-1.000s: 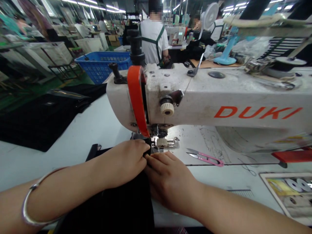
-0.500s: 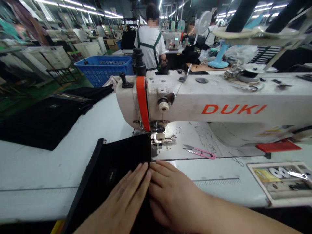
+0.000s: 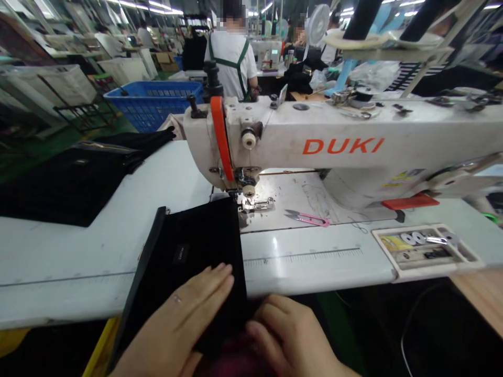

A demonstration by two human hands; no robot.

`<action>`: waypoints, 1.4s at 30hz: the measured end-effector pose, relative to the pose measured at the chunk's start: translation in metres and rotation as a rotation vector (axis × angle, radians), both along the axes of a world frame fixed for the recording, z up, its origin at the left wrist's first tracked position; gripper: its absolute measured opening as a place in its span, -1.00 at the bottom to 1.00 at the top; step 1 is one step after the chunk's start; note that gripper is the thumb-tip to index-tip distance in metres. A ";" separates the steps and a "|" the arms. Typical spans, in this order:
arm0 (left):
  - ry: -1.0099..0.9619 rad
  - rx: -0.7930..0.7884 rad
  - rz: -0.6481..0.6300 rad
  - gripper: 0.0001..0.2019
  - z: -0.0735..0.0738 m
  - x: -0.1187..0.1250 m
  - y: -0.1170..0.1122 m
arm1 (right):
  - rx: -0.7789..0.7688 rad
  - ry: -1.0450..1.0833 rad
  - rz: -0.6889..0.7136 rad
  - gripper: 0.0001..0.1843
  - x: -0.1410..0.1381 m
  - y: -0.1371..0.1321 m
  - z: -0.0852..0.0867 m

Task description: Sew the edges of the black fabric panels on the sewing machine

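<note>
A black fabric piece with a small label and a dark trimmed left edge lies on the sewing table. Its far corner is at the presser foot of the white sewing machine. My left hand rests on the fabric, fingers stretched out side by side. Past the table's front edge, my right hand has curled fingers closed on the fabric's near right edge; their tips are partly hidden. Pink-handled thread snips lie on the machine bed, right of the presser foot.
More black fabric pieces are piled at the left of the table. A small tray with bobbins sits at the right front. Behind the machine stand a blue basket and a co-worker, back turned.
My right hand has moved from the fabric's edge beside the left hand toward me, below the table's front edge, and its fingers have curled. The left hand stays on the fabric. The view has shifted.
</note>
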State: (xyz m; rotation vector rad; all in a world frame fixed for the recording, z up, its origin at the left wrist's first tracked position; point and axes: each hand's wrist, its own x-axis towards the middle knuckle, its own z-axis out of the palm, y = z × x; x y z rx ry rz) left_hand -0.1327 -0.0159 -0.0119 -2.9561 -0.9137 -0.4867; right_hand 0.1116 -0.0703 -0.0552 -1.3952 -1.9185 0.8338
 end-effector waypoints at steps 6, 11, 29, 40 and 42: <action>0.144 0.127 -0.097 -0.40 -0.017 0.025 -0.003 | -0.539 0.485 -0.099 -0.62 -0.012 0.003 -0.009; 0.035 0.042 -0.077 -0.51 -0.014 0.011 -0.013 | -0.837 0.868 -0.164 -0.53 -0.024 -0.001 -0.012; -0.114 -0.052 -0.160 -0.69 -0.017 0.011 -0.025 | -0.924 0.969 -0.191 -0.63 -0.027 -0.011 0.006; -0.231 -0.155 -0.084 -0.74 -0.020 0.020 -0.026 | -1.000 0.977 -0.168 -0.55 -0.025 -0.016 0.010; -0.211 -0.169 -0.078 -0.72 -0.022 0.016 -0.027 | -1.018 0.984 -0.170 -0.54 -0.025 -0.017 0.011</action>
